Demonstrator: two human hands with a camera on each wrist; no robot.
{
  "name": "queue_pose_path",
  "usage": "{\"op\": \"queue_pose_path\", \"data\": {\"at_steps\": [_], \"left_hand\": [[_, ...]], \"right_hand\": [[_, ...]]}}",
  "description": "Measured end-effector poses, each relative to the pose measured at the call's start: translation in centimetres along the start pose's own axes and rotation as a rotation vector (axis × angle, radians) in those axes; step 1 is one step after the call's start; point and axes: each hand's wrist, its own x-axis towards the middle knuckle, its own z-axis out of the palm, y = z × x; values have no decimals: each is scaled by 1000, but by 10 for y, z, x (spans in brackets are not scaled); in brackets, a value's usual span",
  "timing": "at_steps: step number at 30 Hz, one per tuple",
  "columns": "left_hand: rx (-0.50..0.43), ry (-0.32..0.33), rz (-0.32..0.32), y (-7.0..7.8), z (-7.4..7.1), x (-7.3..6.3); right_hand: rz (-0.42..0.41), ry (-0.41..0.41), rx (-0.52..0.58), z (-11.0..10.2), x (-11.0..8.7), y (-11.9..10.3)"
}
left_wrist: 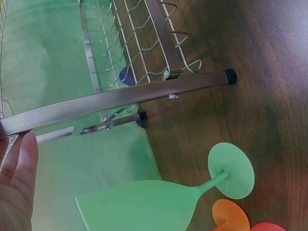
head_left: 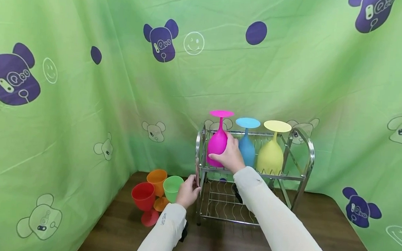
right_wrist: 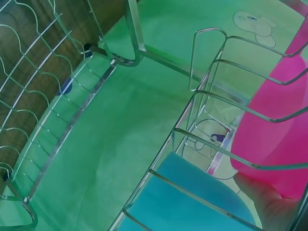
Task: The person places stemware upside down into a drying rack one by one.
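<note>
My right hand point(head_left: 233, 154) grips the bowl of an upside-down pink goblet point(head_left: 216, 147) at the left end of the upper tier of a metal dish rack point(head_left: 292, 178). Beside it on that tier, a blue goblet point(head_left: 246, 148) and a yellow goblet point(head_left: 270, 157) stand upside down. In the right wrist view, fingers point(right_wrist: 269, 204) touch the pink bowl point(right_wrist: 274, 130) behind the wires. My left hand point(head_left: 187, 193) holds the rack's left front post; in the left wrist view its fingers point(left_wrist: 24, 163) reach behind that post point(left_wrist: 110, 98).
Left of the rack, a red goblet point(head_left: 144, 196), an orange goblet point(head_left: 156, 180) and a green goblet point(head_left: 173, 188) stand upright on the brown wooden table point(head_left: 222, 242). The lower wire tier point(head_left: 229, 208) bears no goblets. Green printed cloth point(head_left: 203, 76) hangs behind and at both sides.
</note>
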Motion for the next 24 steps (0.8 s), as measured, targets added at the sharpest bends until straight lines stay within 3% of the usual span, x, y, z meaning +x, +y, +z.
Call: {"op": "queue_pose_path", "data": {"at_steps": [11,24], "left_hand": [[13,-12,3,-1,0,-1],[3,-4,14,-3,2,0]], "right_hand": [[-14,57,1,3,4,0],[61,-42,-16,-5,4,2]]}}
